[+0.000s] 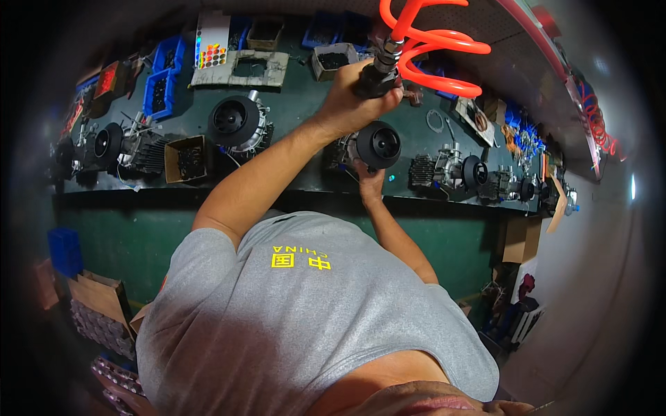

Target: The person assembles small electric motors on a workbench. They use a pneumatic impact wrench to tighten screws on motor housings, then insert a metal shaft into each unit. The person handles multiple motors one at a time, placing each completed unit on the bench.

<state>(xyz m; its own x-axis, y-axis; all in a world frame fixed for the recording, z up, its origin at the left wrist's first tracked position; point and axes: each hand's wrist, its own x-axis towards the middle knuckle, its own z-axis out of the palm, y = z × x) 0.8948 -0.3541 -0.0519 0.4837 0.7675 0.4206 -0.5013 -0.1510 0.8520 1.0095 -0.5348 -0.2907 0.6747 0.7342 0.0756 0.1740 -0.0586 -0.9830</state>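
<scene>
Dark green bench (295, 97) runs 9 to 3 across the view, bent by the lens; clock centred on the picture. Blue bin (171, 93) at 10, cardboard box (171, 166) of small dark parts between 9 and 10, neighbour unit (232, 119) between 10 and 11, another unit (475, 171) between 2 and 3. Fan unit (374, 145) in work sits at 1, near the bench's front edge: black wheel (386, 142) faces up toward the camera, metal body (343, 154) sticks out toward 9, partly behind the wheel, so its axis reads roughly 9 to 3. Right hand (371, 182) is nearer: touching the unit from below, wheel at its 12. Fingers partly hidden under the rim, can't tell if they're gripping or just steadying. Left hand (361, 97) is wrapped round a black air tool (377, 80), beyond the unit; wheel is at its 5 to 6. Tool axis runs 1 to 7, red coiled hose (408, 17) off the 1 end. Nose is hidden by the fist, so can't confirm aim or height over the wheel. 2 hands are apart, wheel between them.
</scene>
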